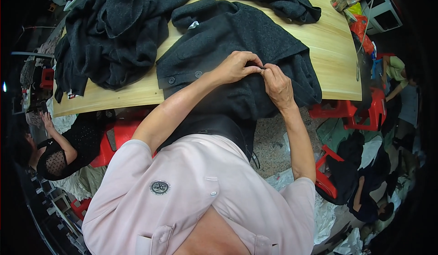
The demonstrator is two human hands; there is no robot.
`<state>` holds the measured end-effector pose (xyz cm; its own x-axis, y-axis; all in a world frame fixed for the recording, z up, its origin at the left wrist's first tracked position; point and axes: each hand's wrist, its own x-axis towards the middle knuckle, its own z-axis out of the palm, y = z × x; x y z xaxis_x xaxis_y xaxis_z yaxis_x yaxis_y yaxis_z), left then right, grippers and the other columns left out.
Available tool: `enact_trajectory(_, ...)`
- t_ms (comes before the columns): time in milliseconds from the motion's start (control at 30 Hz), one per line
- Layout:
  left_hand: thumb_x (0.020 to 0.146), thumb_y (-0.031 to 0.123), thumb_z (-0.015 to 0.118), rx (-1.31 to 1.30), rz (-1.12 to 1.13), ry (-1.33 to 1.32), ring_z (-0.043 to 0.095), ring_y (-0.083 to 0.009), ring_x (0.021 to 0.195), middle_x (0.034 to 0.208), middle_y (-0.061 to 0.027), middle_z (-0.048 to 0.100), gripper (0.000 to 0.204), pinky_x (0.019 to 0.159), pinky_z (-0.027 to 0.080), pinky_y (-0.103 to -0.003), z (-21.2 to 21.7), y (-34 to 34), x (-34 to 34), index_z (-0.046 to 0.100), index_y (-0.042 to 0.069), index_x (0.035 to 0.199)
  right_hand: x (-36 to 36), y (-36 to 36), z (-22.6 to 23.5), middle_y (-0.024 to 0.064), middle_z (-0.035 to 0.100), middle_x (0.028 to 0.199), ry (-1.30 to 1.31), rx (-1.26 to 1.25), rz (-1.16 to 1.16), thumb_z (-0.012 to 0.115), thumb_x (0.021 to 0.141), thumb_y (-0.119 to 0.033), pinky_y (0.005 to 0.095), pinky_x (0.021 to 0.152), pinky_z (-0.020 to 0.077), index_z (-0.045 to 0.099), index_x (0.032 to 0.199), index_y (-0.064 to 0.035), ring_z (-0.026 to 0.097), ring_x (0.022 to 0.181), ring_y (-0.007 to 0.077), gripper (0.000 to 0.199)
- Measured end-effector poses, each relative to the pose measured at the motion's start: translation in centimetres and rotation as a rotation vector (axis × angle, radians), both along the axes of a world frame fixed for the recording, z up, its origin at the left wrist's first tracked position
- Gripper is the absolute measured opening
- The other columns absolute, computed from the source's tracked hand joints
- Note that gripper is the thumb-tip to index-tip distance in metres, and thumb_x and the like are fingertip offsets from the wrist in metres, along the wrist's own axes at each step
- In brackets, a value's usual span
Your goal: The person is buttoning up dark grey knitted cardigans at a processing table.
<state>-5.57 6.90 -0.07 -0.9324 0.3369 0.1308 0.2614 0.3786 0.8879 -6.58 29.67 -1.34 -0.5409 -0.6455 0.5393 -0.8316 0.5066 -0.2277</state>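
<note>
A charcoal coat [242,40], fuzzy and rumpled, with two round dark buttons [171,80] and a small white tag [194,25], drapes over the table's [335,49] near edge. The left hand [238,67] and right hand [278,87] meet, pinching a dark bit of it.

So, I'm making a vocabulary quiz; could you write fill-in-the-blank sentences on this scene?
The left hand and right hand have fingertips close ____ at the dark garment.
Two round ____ show on the garment.
The stools by the wooden table are ____ in colour.
The biggest heap of dark cloth lies on the table's ____ side.
Answers: together; buttons; red; left.
</note>
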Motion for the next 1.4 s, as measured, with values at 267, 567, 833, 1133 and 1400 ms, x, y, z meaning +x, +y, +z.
enact_trajectory(267, 0.092, 0.012, 0.085, -0.004, 0.019, -0.086, 0.078, -0.0262, 0.103, 0.109, -0.0166, 0.081, 0.027, 0.092, 0.061, -0.038, 0.2, 0.2, 0.1, 0.079, -0.001, 0.115, -0.2, -0.2, 0.0, 0.0139, 0.069, 0.102, -0.003, -0.014, 0.002, 0.067, 0.095, 0.003, 0.0384, 0.074, 0.0631, 0.059, 0.095, -0.0019, 0.074, 0.092, 0.0305, 0.009)
enact_trajectory(567, 0.084, 0.009, 0.088, 0.012, 0.201, 0.056, 0.08, -0.0309, 0.093, 0.097, -0.0186, 0.08, 0.022, 0.083, 0.062, -0.039, -1.0, 1.5, 0.8, 0.081, -0.002, 0.101, -0.3, -0.6, -0.3, 0.0157, 0.069, 0.097, -0.058, -0.075, -0.057, 0.076, 0.09, 0.005, 0.0418, 0.073, 0.063, 0.06, 0.093, 0.0004, 0.074, 0.087, 0.0339, 0.017)
enact_trajectory(833, 0.083, 0.006, 0.082, -0.065, 0.306, 0.211, 0.076, -0.0383, 0.091, 0.092, -0.0192, 0.078, 0.013, 0.087, 0.06, -0.047, -1.9, 2.6, 1.2, 0.079, 0.0, 0.094, -0.1, -1.0, -0.4, 0.0136, 0.066, 0.087, -0.075, -0.135, -0.087, 0.073, 0.083, 0.008, 0.0415, 0.072, 0.0603, 0.061, 0.09, -0.001, 0.073, 0.084, 0.0321, 0.016)
enact_trajectory(1133, 0.085, 0.005, 0.076, -0.249, 0.321, 0.464, 0.071, -0.0338, 0.091, 0.091, -0.0126, 0.068, 0.012, 0.085, 0.059, -0.045, -2.2, 3.8, 2.0, 0.067, 0.004, 0.094, 0.3, -1.1, 0.0, 0.0124, 0.071, 0.089, -0.079, -0.113, -0.083, 0.072, 0.086, 0.007, 0.0406, 0.072, 0.0599, 0.066, 0.095, -0.002, 0.073, 0.084, 0.0312, 0.014)
enact_trajectory(1400, 0.084, 0.004, 0.075, -0.357, 0.22, 0.514, 0.07, -0.031, 0.1, 0.11, -0.0109, 0.071, 0.014, 0.085, 0.06, -0.042, -2.0, 3.0, 2.5, 0.072, 0.003, 0.098, 1.6, -1.4, -0.7, 0.013, 0.077, 0.095, -0.151, -0.227, -0.334, 0.075, 0.089, 0.002, 0.043, 0.077, 0.0599, 0.074, 0.105, -0.0019, 0.074, 0.089, 0.0327, 0.017)
